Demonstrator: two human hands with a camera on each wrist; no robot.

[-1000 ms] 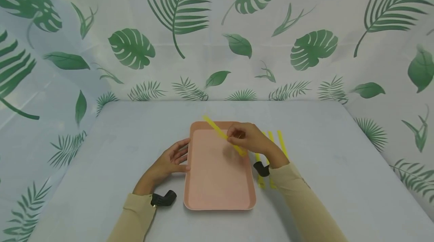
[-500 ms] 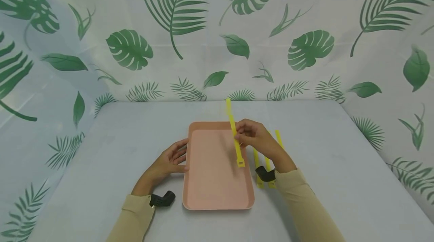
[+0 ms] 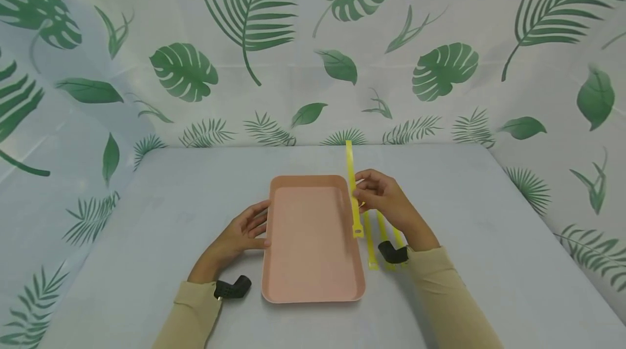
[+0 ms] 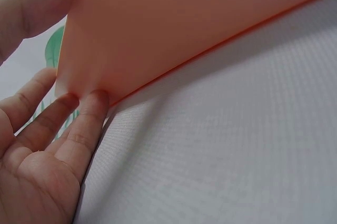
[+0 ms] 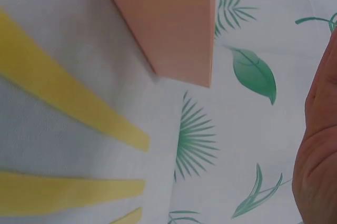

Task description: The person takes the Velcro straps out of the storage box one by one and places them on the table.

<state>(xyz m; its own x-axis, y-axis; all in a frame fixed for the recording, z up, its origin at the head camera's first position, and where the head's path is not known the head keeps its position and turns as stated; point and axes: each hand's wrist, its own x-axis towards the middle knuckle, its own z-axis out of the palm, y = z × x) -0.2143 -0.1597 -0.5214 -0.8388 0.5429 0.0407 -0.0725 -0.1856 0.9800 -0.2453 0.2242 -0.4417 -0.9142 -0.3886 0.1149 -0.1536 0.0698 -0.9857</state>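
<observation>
In the head view my right hand pinches a yellow hook-and-loop cable tie near its middle. The strap stands nearly upright in the picture, slotted end down, over the right edge of a pink tray. My left hand rests at the tray's left side. In the left wrist view the fingertips touch the tray's outer wall, with the fingers fairly straight. Only the edge of the right hand shows in the right wrist view; the held strap is out of sight there.
Several more yellow cable ties lie side by side on the white table, right of the tray and partly under the right wrist. A leaf-printed cloth encloses the table's back and sides.
My right hand has moved right with the cable tie, from over the tray to its right edge. The strap has turned from slanted to nearly upright. The left hand keeps its place at the tray.
</observation>
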